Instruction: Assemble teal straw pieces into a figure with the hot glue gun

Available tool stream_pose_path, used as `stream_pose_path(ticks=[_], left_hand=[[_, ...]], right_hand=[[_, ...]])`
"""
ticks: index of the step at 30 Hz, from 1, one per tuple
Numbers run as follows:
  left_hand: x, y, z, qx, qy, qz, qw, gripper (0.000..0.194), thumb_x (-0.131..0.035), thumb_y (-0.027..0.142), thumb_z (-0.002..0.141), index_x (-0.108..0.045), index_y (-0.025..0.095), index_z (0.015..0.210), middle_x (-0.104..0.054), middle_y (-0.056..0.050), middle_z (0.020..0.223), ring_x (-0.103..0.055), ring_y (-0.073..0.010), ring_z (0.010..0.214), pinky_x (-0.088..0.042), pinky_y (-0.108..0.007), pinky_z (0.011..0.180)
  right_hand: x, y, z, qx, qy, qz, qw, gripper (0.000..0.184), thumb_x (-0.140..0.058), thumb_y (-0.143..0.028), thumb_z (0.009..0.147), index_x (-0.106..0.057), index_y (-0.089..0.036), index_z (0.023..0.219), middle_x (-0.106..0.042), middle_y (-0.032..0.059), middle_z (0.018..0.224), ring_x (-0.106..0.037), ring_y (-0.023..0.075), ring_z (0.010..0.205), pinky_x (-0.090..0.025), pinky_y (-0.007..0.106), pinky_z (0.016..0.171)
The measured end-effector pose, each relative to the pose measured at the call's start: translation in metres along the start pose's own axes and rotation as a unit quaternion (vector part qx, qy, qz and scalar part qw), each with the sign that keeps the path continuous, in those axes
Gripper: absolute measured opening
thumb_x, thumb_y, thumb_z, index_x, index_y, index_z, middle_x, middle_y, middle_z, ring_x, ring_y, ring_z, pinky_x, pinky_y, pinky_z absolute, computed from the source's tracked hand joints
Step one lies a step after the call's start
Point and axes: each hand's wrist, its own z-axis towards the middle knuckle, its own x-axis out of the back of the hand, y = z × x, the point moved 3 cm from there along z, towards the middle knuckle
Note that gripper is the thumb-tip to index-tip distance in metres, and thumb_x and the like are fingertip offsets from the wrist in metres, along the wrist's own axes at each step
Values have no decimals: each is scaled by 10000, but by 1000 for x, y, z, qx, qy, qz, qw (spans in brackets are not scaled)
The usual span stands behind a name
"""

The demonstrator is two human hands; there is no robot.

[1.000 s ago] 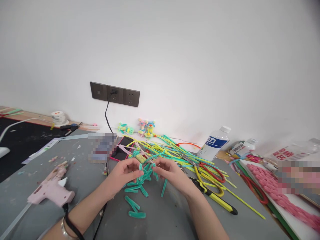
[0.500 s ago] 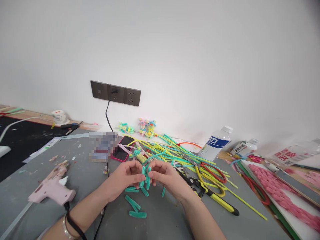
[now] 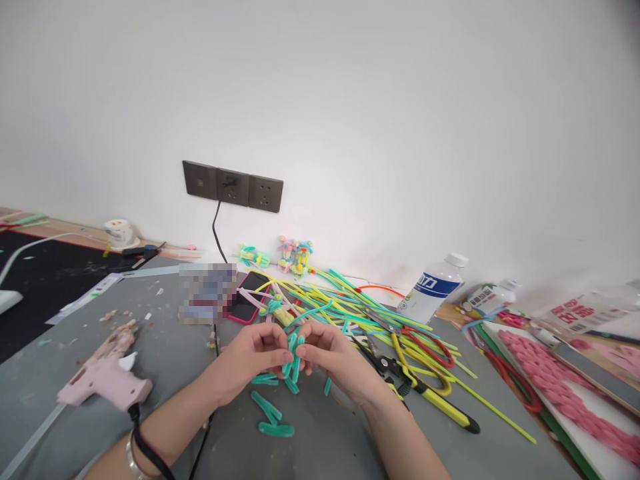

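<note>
Teal strips (image 3: 297, 368) | fuzzy, slim, short | pinched: left fingers (image 3: 275, 359), right fingers (image 3: 313, 354)

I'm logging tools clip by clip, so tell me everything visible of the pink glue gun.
The glue gun lies on its side on the grey tabletop, left of and clear of the left hand, its front end pointing away. The body looks like pale pink plastic, with a small white trigger; the front is crusted with brownish residue. A translucent stick extends from the rear, and a black cord leaves the grip's end. Whether it is powered can't be told.
</note>
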Motion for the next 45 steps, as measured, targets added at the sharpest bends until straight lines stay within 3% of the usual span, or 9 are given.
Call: stream_pose_path(ticks=[16,30,36,40,45], left_hand=[[-3,0,0,-7,-28,20,999,391,-895,350,633,-573,143,713,-674,12,647,-606,-99,602,-465,-192,550],[2,-6,4,-4,-30,101,994,339,-852,304,664,-562,139,723,-649,15,660,-579,-102,638,-420,-200,586],[2,-6,2,-17,-40,116,992,310,-811,308,713,-543,152,722,-622,24,676,-580,-106,644,-458,-217,610],[-1,-5,1,-18,-61,134,989,290,-780,323,737,-540,161,733,-573,32,689,-572,-115,646,-508,-237,603],[3,-8,4,-44,-46,207,976,263,-736,328,770,-532,167,730,-547,31,712,-568,-112,622,-517,-236,580]], right_hand=[[1,2,0,10,0,-11,1000,369,-887,-396,664,-611,-171,765,-633,-40,674,-603,86,568,-504,211,566],[1,4,1,4,4,-48,999,392,-906,-405,617,-621,-163,735,-623,-38,690,-634,97,587,-547,214,573],[2,2,0,-3,-6,-71,997,380,-859,-442,681,-606,-165,742,-621,-29,703,-635,105,609,-545,230,593],[7,-3,-6,-22,-59,-115,991,344,-810,-446,742,-616,-168,800,-617,-13,773,-610,108,642,-529,240,604],[19,2,-8,-66,-62,-202,975,252,-771,-353,776,-583,-191,819,-580,-41,667,-548,115,583,-478,233,543]])
